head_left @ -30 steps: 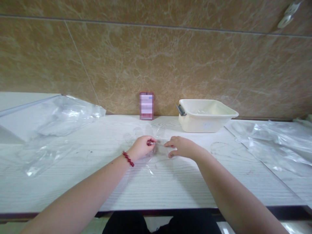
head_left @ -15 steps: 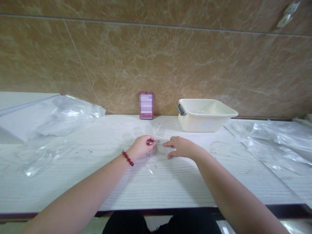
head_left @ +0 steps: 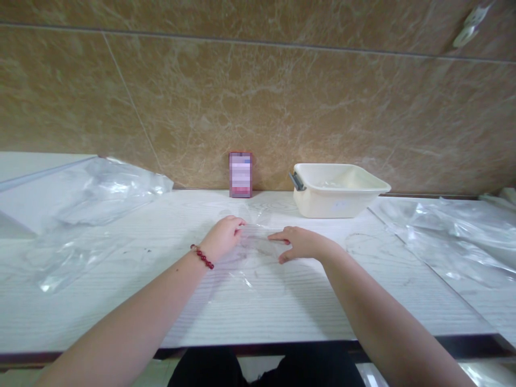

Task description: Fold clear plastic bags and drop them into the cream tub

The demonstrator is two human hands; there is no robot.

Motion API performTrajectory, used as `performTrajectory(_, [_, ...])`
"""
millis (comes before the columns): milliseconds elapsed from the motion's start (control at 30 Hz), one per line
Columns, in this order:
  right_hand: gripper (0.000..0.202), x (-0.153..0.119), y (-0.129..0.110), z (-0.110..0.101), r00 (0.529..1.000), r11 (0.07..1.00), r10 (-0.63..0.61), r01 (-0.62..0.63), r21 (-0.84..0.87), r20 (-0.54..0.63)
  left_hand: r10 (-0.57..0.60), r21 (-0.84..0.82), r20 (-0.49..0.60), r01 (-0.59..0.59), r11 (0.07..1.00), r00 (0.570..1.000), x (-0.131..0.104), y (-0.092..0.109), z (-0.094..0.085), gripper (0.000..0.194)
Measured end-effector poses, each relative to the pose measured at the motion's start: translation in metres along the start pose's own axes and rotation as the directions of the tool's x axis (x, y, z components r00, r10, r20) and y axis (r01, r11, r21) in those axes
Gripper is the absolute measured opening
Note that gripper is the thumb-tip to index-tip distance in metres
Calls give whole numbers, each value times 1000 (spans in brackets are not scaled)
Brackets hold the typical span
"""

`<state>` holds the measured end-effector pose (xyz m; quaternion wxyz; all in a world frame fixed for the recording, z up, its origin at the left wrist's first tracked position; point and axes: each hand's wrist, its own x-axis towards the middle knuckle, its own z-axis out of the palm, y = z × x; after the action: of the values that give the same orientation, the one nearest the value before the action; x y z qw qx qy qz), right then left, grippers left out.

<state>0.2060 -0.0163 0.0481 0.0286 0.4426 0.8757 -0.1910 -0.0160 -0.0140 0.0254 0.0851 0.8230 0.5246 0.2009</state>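
A thin clear plastic sheet or bag [head_left: 258, 252] lies on the white wood-grain table between my hands; its outline is hard to make out. My left hand [head_left: 224, 235], with a red bead bracelet [head_left: 202, 257] at the wrist, has its fingers curled in on the left part of this plastic. My right hand [head_left: 300, 243] rests at the plastic's right side. Its index finger points left onto the sheet, the thumb held apart below, nothing gripped between them.
Behind my hands a phone [head_left: 241, 175] leans on the marbled wall. A cream plastic tub [head_left: 334, 203] with a grey handle stands at back right. Clear plastic bags lie in piles at left [head_left: 108, 185] and right [head_left: 455, 236]. The table's dark front edge runs close to my legs.
My left hand has moved left and slightly away from me, from a crumpled bit of plastic near the middle. The plastic between the hands now lies flatter. My right hand has hardly moved.
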Motion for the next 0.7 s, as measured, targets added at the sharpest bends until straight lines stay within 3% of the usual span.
performTrajectory(67, [65, 0, 1, 0, 1000, 1000, -12, 12, 5, 8, 169, 71, 68, -174, 982, 983, -3, 7, -3, 31])
performTrajectory(133, [66, 1, 2, 0, 999, 999, -33, 33, 9, 16, 326, 68, 233, -350, 934, 916, -6, 12, -4, 36])
performTrajectory(200, [66, 1, 3, 0, 999, 999, -39, 39, 10, 20, 378, 41, 387, -425, 904, 841, -9, 14, -5, 41])
performTrajectory(267, [68, 2, 4, 1, 999, 1000, -30, 30, 7, 23, 348, 32, 477, -412, 911, 807, -10, 11, -8, 43])
performTrajectory(467, [68, 3, 5, 1, 999, 1000, -10, 9, 14, 45, 242, -3, 592, -299, 954, 769, -7, -10, -25, 34])
performTrajectory(700, [66, 2, 8, 2, 999, 998, -49, 48, 41, 22, 202, -37, 549, -218, 975, 811, -7, -20, -35, 30])
